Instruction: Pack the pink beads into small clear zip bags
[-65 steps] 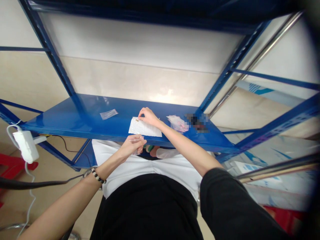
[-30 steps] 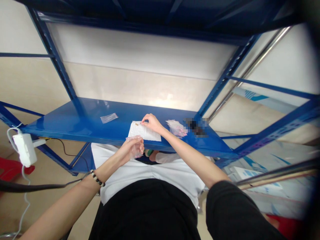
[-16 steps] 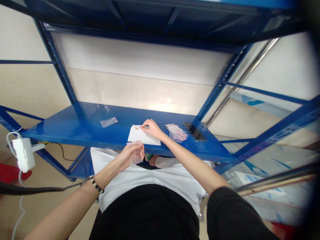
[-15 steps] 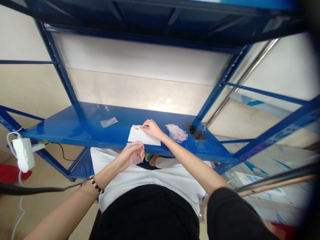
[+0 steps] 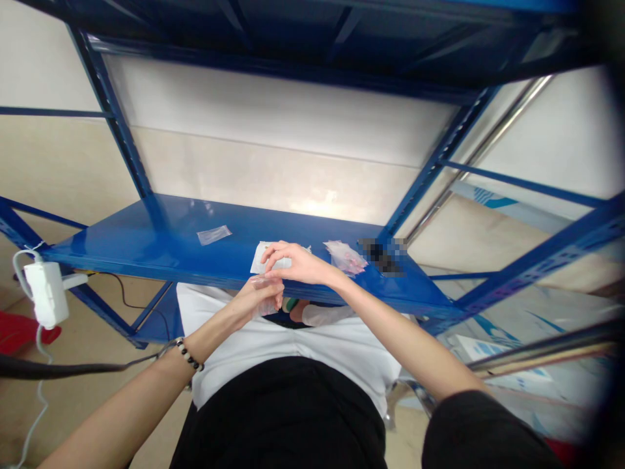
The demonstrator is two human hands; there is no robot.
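Observation:
My left hand [image 5: 258,296] is shut on a small clear plastic bag [image 5: 263,306], held just below the shelf's front edge. My right hand [image 5: 290,258] lies across a white paper sheet [image 5: 261,258], its fingertips close above my left hand. The hand hides most of the sheet. A small brass-coloured item that lay on the paper earlier does not show, and I cannot tell whether my right fingers hold it. A flat clear bag [image 5: 213,234] lies to the left, and pink-printed plastic packets [image 5: 346,257] lie to the right.
The blue steel shelf [image 5: 122,251] carries a pixelated object [image 5: 383,262] to the right. A white power adapter [image 5: 46,294] hangs at left with its cable. Blue uprights frame the shelf, and a white-sleeved forearm [image 5: 325,314] shows below its edge.
My right hand has moved left across the paper toward my left hand, covering the spot where the small brass item lay. My left hand stays nearly still with the bag.

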